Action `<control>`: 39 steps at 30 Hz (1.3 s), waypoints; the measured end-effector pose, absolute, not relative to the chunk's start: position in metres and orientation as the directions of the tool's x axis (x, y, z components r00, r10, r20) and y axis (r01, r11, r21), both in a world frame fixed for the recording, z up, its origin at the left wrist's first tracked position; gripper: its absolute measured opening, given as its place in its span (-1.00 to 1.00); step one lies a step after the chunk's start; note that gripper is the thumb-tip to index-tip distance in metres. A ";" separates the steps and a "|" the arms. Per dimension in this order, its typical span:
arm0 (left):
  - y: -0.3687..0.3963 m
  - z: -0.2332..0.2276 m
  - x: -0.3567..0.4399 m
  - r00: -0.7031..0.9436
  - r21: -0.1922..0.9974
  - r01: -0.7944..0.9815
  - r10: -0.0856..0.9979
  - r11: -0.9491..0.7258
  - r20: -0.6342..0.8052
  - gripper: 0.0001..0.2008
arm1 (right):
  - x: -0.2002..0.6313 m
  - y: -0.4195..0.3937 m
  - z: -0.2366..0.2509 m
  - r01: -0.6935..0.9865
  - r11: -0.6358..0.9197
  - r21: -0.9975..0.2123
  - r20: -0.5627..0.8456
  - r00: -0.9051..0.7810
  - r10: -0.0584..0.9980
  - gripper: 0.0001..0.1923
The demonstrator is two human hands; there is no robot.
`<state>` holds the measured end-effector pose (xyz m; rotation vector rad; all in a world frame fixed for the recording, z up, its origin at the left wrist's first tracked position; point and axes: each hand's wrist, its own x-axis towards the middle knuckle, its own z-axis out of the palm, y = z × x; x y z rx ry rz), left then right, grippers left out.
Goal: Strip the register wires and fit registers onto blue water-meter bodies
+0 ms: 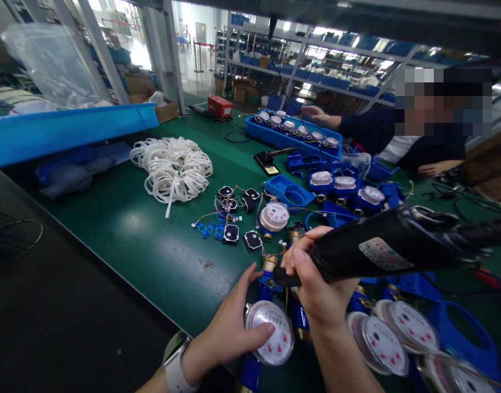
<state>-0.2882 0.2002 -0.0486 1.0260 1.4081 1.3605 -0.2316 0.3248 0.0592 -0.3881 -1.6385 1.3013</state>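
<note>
My left hand point(229, 330) grips a water meter point(270, 319) at the table's front edge, its thumb over the white dial and its fingers stretched along the side. A small blue bracket point(267, 281) sits at the meter's brass pipe end point(270, 263), by my left fingertips. My right hand point(322, 292) is wrapped around a black electric screwdriver point(367, 245), tilted with its nose toward that bracket. The screwdriver's bit is hidden or too small to make out. Several small screws point(208, 265) lie loose to the left. Another meter point(275, 216) stands just beyond my hands.
Black square modules point(231, 234) with wires lie ahead, near a pile of white rings point(178, 169). More meters point(383, 341) crowd the right. A blue bin point(293, 139) of meters stands at the back, where a co-worker's hand point(320, 117) reaches. A blue tray point(70, 131) juts in at left.
</note>
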 end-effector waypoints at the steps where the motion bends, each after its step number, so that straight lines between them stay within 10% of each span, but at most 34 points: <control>1: 0.200 -0.049 -0.288 -0.254 0.998 -0.028 0.966 0.052 -0.058 -0.06 | -0.231 0.325 0.059 -0.286 0.389 -0.876 0.482 -0.477 0.735 -0.76; 39: 0.199 -0.049 -0.286 -0.254 0.992 -0.106 0.962 0.073 -0.097 -0.07 | -0.232 0.331 0.064 -0.357 0.271 -0.894 0.434 -0.540 0.721 -0.74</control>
